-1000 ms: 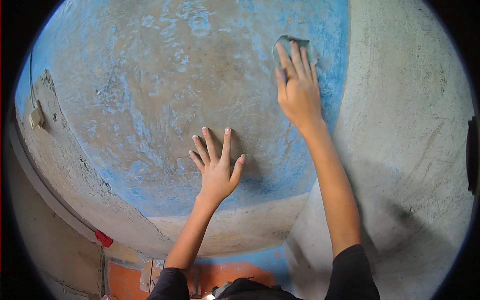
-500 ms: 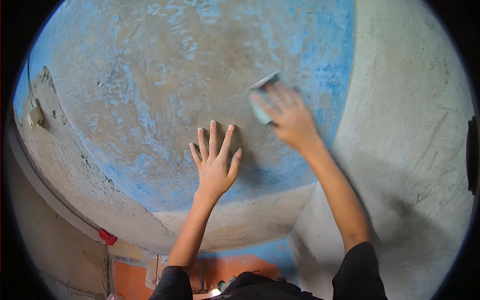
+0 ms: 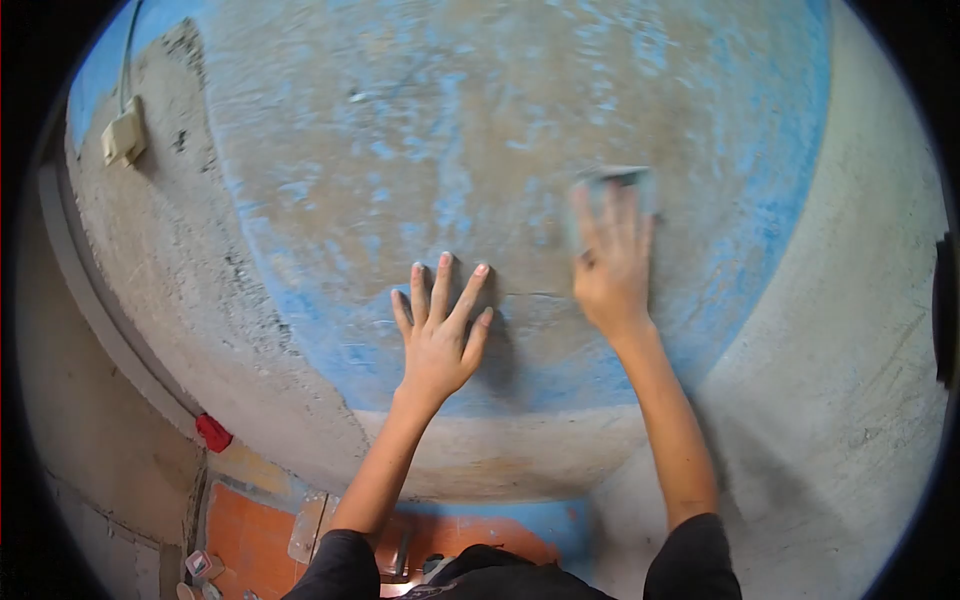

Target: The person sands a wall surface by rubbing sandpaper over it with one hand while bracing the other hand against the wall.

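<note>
A sheet of greyish-green paper or cloth (image 3: pixel 641 183), blurred by motion, lies under the fingers of my right hand (image 3: pixel 615 265), which presses it flat against the wall. The wall (image 3: pixel 520 130) shows worn blue paint over a brown-grey surface. Lower and to the left, my left hand (image 3: pixel 437 335) rests on the same wall with its fingers spread and nothing in it. Most of the sheet's lower part is hidden by my right hand.
A pale socket (image 3: pixel 124 137) with a cable hangs on the rough plaster at the upper left. Below it are a ledge and a red cloth (image 3: pixel 213 432). Small items lie near the orange floor (image 3: pixel 250 530). A bare grey wall (image 3: pixel 850 370) stands at the right.
My right hand swept the sheet down and left from the upper right, then a little right in the picture. The view has turned left. My left hand stays spread on the wall.
</note>
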Demonstrator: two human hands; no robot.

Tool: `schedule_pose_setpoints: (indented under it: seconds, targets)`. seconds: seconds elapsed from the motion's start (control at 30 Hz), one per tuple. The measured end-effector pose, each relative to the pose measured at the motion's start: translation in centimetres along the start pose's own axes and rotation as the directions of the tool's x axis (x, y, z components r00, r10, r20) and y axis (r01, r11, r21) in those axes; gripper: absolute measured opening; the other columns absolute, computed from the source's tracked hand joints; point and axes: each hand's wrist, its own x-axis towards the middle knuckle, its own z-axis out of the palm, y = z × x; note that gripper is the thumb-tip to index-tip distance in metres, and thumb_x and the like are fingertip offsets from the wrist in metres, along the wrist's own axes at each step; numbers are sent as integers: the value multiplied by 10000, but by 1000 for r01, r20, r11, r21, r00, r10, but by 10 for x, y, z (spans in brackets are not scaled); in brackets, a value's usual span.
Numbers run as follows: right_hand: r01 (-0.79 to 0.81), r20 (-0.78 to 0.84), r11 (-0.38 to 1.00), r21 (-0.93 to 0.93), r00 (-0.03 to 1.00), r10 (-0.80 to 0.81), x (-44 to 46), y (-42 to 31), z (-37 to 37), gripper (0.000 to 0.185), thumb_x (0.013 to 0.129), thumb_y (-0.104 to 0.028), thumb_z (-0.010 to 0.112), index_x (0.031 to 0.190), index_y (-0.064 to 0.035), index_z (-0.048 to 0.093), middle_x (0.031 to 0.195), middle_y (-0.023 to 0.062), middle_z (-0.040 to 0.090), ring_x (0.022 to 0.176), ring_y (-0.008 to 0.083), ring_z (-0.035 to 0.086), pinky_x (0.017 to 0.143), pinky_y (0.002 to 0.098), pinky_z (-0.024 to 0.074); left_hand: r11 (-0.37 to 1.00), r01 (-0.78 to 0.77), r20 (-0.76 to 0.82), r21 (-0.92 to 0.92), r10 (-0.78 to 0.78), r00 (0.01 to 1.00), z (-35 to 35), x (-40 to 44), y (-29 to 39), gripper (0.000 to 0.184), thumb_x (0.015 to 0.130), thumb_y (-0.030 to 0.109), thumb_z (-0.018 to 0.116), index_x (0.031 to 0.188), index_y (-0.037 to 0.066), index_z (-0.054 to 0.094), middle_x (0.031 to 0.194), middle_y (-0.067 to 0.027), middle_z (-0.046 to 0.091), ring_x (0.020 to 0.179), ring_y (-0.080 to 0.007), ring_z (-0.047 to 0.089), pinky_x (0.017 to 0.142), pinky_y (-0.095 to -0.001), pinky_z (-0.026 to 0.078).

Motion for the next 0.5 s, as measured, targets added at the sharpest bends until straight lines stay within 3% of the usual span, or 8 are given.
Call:
schedule_pose_setpoints:
  seconds: [0.03,0.13,0.23,0.3,0.33,0.43,0.47,0.5]
  targets:
    - [138,121,990,30,983,-141,4,-18,4,677,921,-221,613,1553,-271,377,1606,130,346,1480,376,302,1179,594,222,1000,6,2,-14,-6,1000,-7,0,-13,561,975,331,576,1520,278,453,1666,-152,182,1535,-430,23,1153,-674,-6]
    - [189,132,979,-73,975,-179,45,-37,-1,692,899,-225,626,1548,-276,388,1602,119,357,1474,365,320,1174,596,236,1000,11,-47,23,-10,999,-26,-4,-56,561,972,330,580,1517,274,459,1664,-157,187,1530,-445,46,1155,-669,-3]
    - [-152,-299,987,-59,946,128,83,-72,22,743,836,-206,662,1532,-286,414,1578,94,405,1458,320,363,1159,579,283,999,44,-59,11,-43,997,-44,-13,-91,568,970,330,583,1519,269,456,1664,-157,186,1528,-447,53,1163,-656,6]
    - [214,7,977,14,977,-214,70,-119,40,732,847,-195,659,1533,-275,414,1577,92,408,1456,313,367,1160,576,281,998,65,-50,12,-65,997,-56,-19,-116,570,970,329,583,1522,266,453,1665,-157,182,1528,-447,54,1167,-647,12]
    - [382,150,920,83,908,-390,66,-137,46,727,853,-189,658,1533,-269,414,1576,91,409,1456,310,368,1160,574,280,997,81,-50,13,-80,996,-59,-24,-125,571,971,328,583,1523,265,452,1665,-158,180,1528,-446,54,1169,-643,13]
    - [291,86,957,-10,954,-289,106,-163,39,712,860,-188,654,1529,-259,422,1558,90,435,1451,299,377,1159,557,288,987,156,-132,-25,-158,979,-59,-39,-150,561,962,308,591,1510,293,472,1660,-141,211,1524,-447,73,1152,-678,32]
    - [171,-34,985,0,985,-171,121,-171,36,718,851,-182,661,1526,-253,427,1540,88,458,1437,303,395,1158,549,295,984,175,-133,-16,-175,976,-59,-43,-158,559,966,310,583,1513,281,469,1661,-145,206,1523,-454,65,1148,-683,28]
    - [189,-42,982,-20,981,-190,127,-183,42,709,850,-190,666,1519,-251,439,1537,86,462,1435,302,399,1156,541,302,982,191,-133,-4,-190,973,-60,-47,-165,558,970,312,575,1516,268,466,1661,-149,202,1522,-461,57,1145,-689,24]
